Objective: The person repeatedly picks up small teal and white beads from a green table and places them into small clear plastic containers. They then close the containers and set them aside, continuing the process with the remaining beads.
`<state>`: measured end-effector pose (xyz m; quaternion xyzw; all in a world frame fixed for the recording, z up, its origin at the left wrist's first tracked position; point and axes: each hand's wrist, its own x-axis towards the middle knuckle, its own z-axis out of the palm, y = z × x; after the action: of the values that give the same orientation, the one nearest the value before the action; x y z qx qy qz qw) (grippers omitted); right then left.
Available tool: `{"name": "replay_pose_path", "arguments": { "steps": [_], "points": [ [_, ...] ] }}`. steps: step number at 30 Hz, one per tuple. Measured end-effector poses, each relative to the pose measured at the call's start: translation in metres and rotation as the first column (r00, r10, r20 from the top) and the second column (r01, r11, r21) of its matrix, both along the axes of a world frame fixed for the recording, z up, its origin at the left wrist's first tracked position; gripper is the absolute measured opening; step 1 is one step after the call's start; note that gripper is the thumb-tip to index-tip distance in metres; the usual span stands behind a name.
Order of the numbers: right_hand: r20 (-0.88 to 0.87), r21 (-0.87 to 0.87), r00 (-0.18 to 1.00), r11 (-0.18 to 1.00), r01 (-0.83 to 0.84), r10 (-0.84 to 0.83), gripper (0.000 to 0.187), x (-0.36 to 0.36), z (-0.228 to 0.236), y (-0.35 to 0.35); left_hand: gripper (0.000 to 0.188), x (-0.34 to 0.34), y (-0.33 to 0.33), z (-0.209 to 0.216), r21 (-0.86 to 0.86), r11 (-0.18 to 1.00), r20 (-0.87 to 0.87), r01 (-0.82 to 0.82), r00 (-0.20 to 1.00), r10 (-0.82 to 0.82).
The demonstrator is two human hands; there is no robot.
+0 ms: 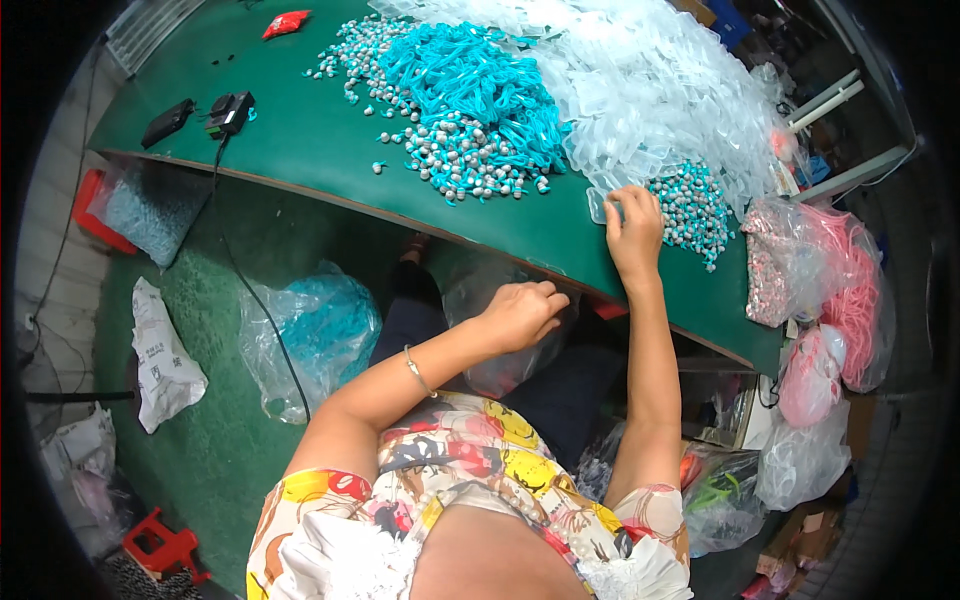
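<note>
My left hand hangs in front of the table edge, above my lap, its fingers curled in; anything inside them is hidden. At the table's front, my right hand is closed, thumb and fingertips at a small clear plastic piece. Right beside this hand lies a small heap of silvery beads with teal ends. Beyond it spreads a big pile of clear plastic pieces. To the left sit teal cords in a tangled heap, with more silvery beads along its near side.
On the green table lie a black device with a cable, a dark flat case and a red packet. Bags of pink cords stand at the right edge. On the floor are a bag of teal material and a red stool.
</note>
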<state>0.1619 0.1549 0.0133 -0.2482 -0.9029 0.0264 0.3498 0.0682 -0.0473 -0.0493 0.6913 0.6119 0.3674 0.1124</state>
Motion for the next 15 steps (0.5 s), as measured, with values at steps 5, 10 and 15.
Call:
{"name": "replay_pose_path", "arguments": {
  "steps": [5, 10, 15],
  "points": [
    [-0.136, -0.087, 0.969, 0.971, -0.221, 0.208, 0.016, 0.015, 0.010, -0.029, 0.019, -0.051, 0.008, 0.050, 0.232, 0.923, -0.064, -0.307, 0.942, 0.330],
    [-0.049, -0.089, 0.922, 0.918, -0.388, 0.385, 0.020, 0.023, 0.007, -0.060, 0.004, -0.082, 0.058, 0.052, 0.409, 0.821, -0.205, -0.399, 0.836, 0.508],
    [-0.105, -0.132, 0.938, 0.930, -0.343, 0.331, 0.021, 0.031, 0.003, -0.062, 0.014, -0.081, 0.088, 0.040, 0.336, 0.843, -0.368, -0.419, 0.766, 0.527]
  ]
}}
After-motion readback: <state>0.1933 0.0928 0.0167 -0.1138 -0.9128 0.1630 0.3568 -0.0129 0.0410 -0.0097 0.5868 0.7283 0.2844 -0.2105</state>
